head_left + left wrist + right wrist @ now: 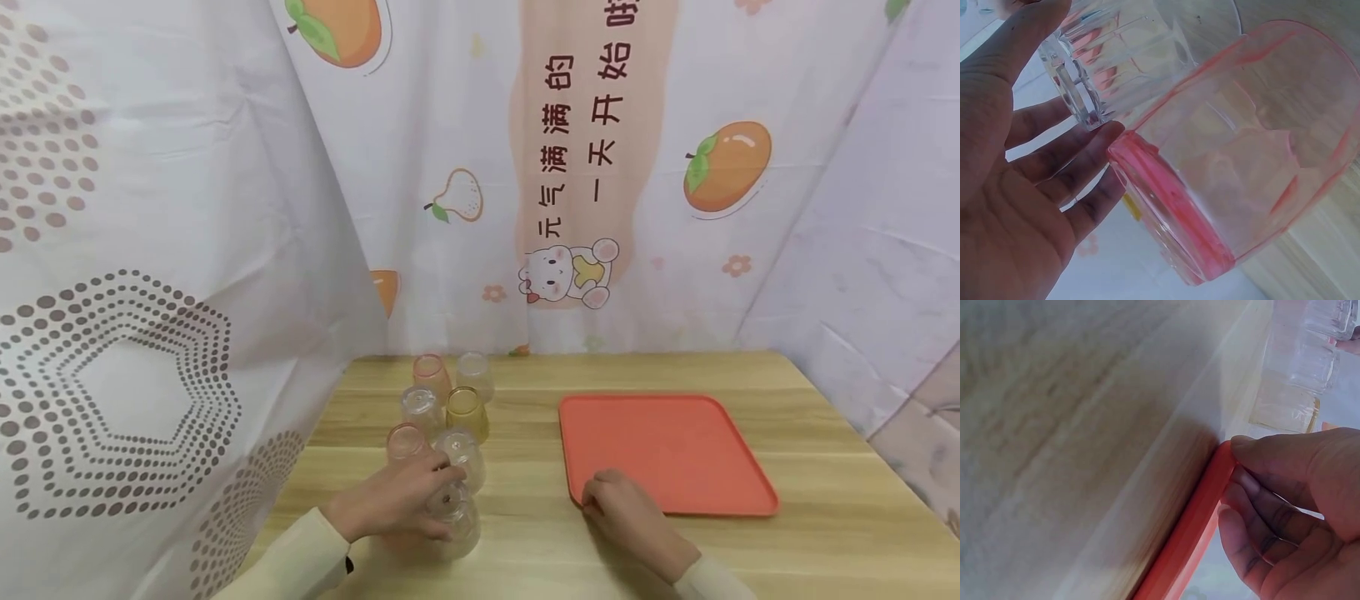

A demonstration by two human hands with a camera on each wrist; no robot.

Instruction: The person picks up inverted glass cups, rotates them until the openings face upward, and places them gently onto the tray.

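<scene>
Head view: eight glasses (461, 458), left hand (399, 497) holding one; right hand (632, 520), one tray (663, 454)

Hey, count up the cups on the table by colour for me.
Clear cups: 4
Pink cups: 2, perhaps a third under the left hand
Yellow cup: 1
Total: 7 plainly seen, 8 with that possible one

Eight tumblers (421, 408) were counted at left: three pink tumblers (432, 382), four clear tumblers (463, 460) and one yellow tumbler (467, 421), the nearest pink one being largely hidden in the head view but plain in the left wrist view. One red tray (667, 458) was recorded at right. Two hands were noted, one left hand (393, 497) and one right hand (628, 518), together with one wooden table (525, 542).
</scene>
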